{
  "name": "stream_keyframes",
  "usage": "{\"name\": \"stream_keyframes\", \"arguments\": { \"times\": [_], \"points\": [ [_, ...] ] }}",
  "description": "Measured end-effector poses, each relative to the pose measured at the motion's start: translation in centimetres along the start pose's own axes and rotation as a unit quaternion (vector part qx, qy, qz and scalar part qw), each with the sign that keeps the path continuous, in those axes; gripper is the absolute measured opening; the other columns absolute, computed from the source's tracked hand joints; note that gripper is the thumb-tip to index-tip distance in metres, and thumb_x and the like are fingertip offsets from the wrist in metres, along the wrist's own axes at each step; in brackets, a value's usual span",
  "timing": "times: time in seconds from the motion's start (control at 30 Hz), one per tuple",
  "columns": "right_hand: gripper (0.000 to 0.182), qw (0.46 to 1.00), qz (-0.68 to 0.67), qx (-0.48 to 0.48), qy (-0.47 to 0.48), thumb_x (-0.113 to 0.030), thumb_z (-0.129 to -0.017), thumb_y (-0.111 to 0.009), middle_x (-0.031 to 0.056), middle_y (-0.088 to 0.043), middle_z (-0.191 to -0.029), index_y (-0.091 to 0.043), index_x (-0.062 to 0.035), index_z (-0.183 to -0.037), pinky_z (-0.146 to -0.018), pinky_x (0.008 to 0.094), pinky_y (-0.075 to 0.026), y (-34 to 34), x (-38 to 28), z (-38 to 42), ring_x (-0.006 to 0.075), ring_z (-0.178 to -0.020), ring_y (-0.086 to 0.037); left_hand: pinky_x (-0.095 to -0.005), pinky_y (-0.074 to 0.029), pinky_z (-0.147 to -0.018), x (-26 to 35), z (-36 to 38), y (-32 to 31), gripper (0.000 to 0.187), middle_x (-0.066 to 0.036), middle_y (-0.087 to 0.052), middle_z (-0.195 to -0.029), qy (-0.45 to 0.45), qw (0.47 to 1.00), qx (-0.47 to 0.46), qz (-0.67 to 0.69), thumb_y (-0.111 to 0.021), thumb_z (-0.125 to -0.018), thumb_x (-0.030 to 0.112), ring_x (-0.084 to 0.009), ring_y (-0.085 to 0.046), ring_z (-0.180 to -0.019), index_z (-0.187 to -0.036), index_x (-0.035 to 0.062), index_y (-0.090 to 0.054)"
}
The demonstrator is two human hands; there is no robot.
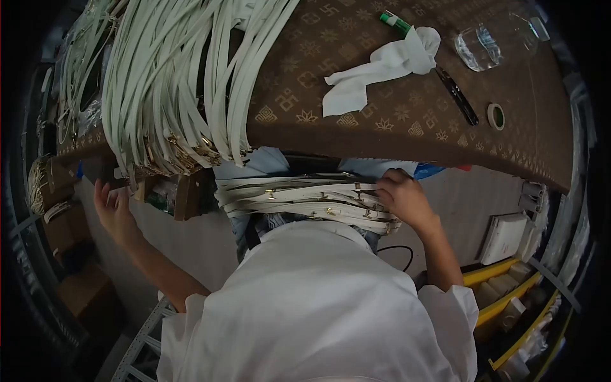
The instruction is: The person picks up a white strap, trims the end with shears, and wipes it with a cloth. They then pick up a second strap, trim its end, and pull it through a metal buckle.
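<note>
Across my lap lies a bundle of white belts (299,198), thin straps with small gold-coloured buckles. My right hand (404,197) is at the bundle's right end, its fingers curled over the straps there. Out to the left, my left hand (114,213) is raised with fingers apart and nothing visible in it. Just above and right of that hand, a thick pile of similar pale belts (168,76) hangs over the table's front edge, their gold-coloured metal ends dangling.
The table (293,130) has a brown patterned cloth. On it are a knotted white cloth (388,63), a green marker (396,22), a black cutter-like tool (457,95), a tape roll (496,116) and a clear bottle (478,48). Yellow-edged bins (503,290) stand at right.
</note>
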State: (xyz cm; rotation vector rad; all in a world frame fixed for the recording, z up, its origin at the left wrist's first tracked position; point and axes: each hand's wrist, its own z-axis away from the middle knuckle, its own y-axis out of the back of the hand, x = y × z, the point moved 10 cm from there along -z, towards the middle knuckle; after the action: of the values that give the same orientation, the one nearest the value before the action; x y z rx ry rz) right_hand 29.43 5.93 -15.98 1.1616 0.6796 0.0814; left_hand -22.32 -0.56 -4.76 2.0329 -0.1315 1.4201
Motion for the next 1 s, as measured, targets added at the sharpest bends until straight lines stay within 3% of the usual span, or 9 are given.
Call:
{"name": "stream_keyframes", "arguments": {
  "times": [0.07,0.1,0.13,0.23,0.33,0.4,0.53,0.73,1.0],
  "points": [
    [0.013,0.998,-0.022,0.061,0.018,-0.007,-0.068,-0.064,0.0085,-0.055,-0.081,-0.06,-0.0054,-0.081,-0.067,0.0347,-0.046,2.2,-0.6,0.3,0.0257,-0.078,-0.055,-0.0249,-0.044,-0.076,2.8,1.6,2.6,0.035,-0.009,-0.055,-0.102,-0.099,0.978,0.089,-0.159,-0.058,-0.081,0.002,-0.0141,-0.053,-0.086,-0.115,-0.0009,-0.051],
    [0.013,0.99,-0.121,0.078,0.002,-0.007,-0.068,-0.066,0.0082,-0.056,-0.079,-0.06,-0.0041,-0.079,-0.064,0.0334,-0.045,3.4,-0.6,0.2,0.0244,-0.075,-0.054,-0.0251,-0.044,-0.077,6.7,3.5,2.9,0.036,-0.011,-0.055,-0.103,-0.193,0.914,0.178,-0.308,-0.058,-0.08,0.002,-0.0159,-0.054,-0.087,-0.116,-0.0008,-0.051],
    [0.013,0.971,-0.218,0.093,-0.014,-0.007,-0.067,-0.067,0.0078,-0.056,-0.078,-0.06,-0.0029,-0.077,-0.06,0.0321,-0.044,4.7,-0.6,0.2,0.0232,-0.071,-0.054,-0.0251,-0.044,-0.077,8.5,4.4,2.1,0.036,-0.011,-0.055,-0.103,-0.194,0.914,0.178,-0.308,-0.058,-0.08,0.002,-0.0159,-0.054,-0.087,-0.116,-0.0008,-0.051],
    [0.015,0.92,-0.389,0.054,0.023,-0.006,-0.067,-0.068,0.0083,-0.053,-0.068,-0.059,-0.0024,-0.079,-0.055,0.0315,-0.041,7.8,-4.3,-0.3,0.025,-0.06,-0.05,-0.0289,-0.044,-0.079,15.9,10.4,-6.4,0.031,-0.014,-0.056,-0.104,-0.309,0.936,-0.166,0.033,-0.057,-0.077,0.002,-0.0201,-0.055,-0.089,-0.108,-0.0012,-0.057],
    [0.018,0.931,-0.31,0.117,0.15,-0.007,-0.066,-0.07,0.0072,-0.053,-0.065,-0.061,-0.0019,-0.08,-0.054,0.0309,-0.041,11.4,-8.4,-0.6,0.0229,-0.054,-0.049,-0.0243,-0.045,-0.065,20.2,20.8,-16.6,0.03,-0.013,-0.057,-0.095,-0.373,0.759,-0.529,0.064,-0.064,-0.077,0.007,-0.019,-0.056,-0.081,-0.105,-0.0002,-0.06],
    [0.019,0.926,-0.304,0.147,0.167,-0.007,-0.065,-0.071,0.0069,-0.054,-0.066,-0.061,-0.0018,-0.08,-0.052,0.0296,-0.04,12.1,-9.5,-0.6,0.021,-0.055,-0.049,-0.0243,-0.043,-0.058,18.3,24.2,-19.9,0.029,-0.011,-0.057,-0.087,-0.234,0.732,-0.625,0.137,-0.063,-0.077,0.005,-0.0168,-0.056,-0.073,-0.106,0.0004,-0.06],
    [0.021,0.925,-0.311,0.18,0.125,-0.008,-0.063,-0.072,0.0066,-0.055,-0.068,-0.063,-0.0014,-0.081,-0.047,0.0267,-0.038,12.9,-8.3,0.3,0.017,-0.055,-0.05,-0.026,-0.043,-0.055,17.8,24.7,-20.5,0.029,-0.009,-0.057,-0.081,-0.186,0.696,-0.681,0.135,-0.064,-0.076,0.003,-0.0157,-0.054,-0.065,-0.105,0.0007,-0.061],
    [0.022,0.915,-0.32,0.218,0.118,-0.009,-0.063,-0.072,0.0056,-0.056,-0.068,-0.066,-0.0025,-0.084,-0.046,0.0258,-0.038,12.6,-7.4,0.9,0.0156,-0.055,-0.05,-0.0252,-0.046,-0.056,18.3,23.8,-19.8,0.031,-0.009,-0.058,-0.082,-0.194,0.724,-0.65,0.128,-0.068,-0.072,0.004,-0.0162,-0.056,-0.064,-0.102,0.0004,-0.062],
    [0.021,0.923,-0.291,0.229,0.11,-0.009,-0.064,-0.071,0.0049,-0.055,-0.069,-0.067,-0.0026,-0.083,-0.047,0.0252,-0.038,12.9,-7.1,1.1,0.0152,-0.056,-0.051,-0.027,-0.047,-0.056,19.5,23.9,-19.2,0.031,-0.01,-0.058,-0.084,-0.29,0.732,-0.605,0.116,-0.068,-0.071,0.003,-0.0197,-0.057,-0.063,-0.101,0.001,-0.061]
  ]
}}
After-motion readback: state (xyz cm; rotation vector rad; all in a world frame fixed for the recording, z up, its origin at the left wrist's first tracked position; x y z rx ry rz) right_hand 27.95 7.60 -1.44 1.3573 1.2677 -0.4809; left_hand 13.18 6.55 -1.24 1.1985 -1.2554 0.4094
